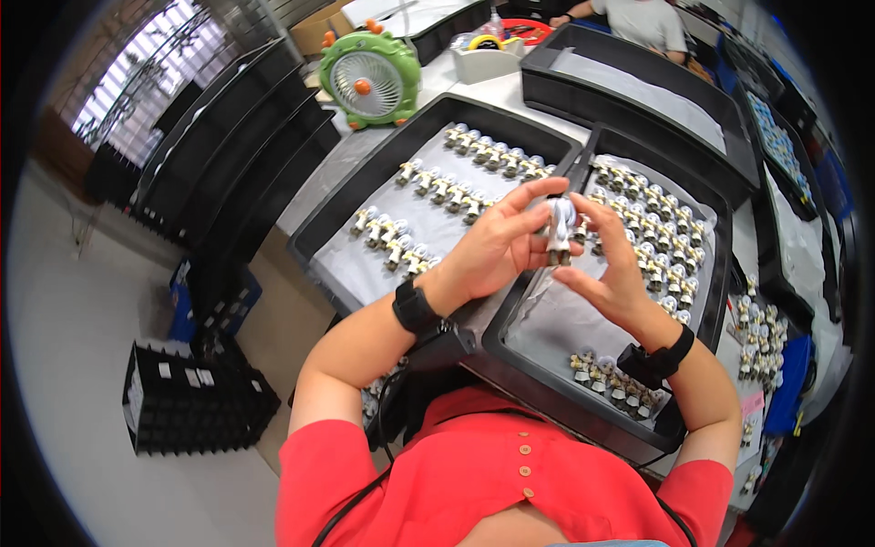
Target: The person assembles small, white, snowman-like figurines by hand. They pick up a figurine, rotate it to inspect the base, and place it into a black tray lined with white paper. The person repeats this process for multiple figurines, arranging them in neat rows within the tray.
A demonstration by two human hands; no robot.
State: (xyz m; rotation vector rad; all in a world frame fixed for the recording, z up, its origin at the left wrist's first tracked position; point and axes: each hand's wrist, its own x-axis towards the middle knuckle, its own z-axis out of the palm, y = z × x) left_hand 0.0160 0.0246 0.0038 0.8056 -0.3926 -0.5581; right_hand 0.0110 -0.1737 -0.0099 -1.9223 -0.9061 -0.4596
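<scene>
Between both hands, above the gap between two trays, I hold a small figurine [559, 228] with pale silver-white hair and a dark base end. My left hand [499, 239] grips it from the left with thumb and fingers. From the right, the fingers and thumb of my right hand [609, 264] close around it. The left black tray [314, 228] is lined with white sheet and carries spaced rows of similar figurines [444, 190]. In the right black tray [510, 342], figurines [649, 223] stand in dense rows at the far side, with another group [612, 381] at the near edge.
A green fan [369, 75] and a white tape holder [488, 62] stand at the back. Another lined black tray [629, 87] lies beyond. More figurines [761, 337] sit at the right. Stacked black trays [237, 137] and a black crate [182, 401] are at the left. Another person [643, 23] sits opposite.
</scene>
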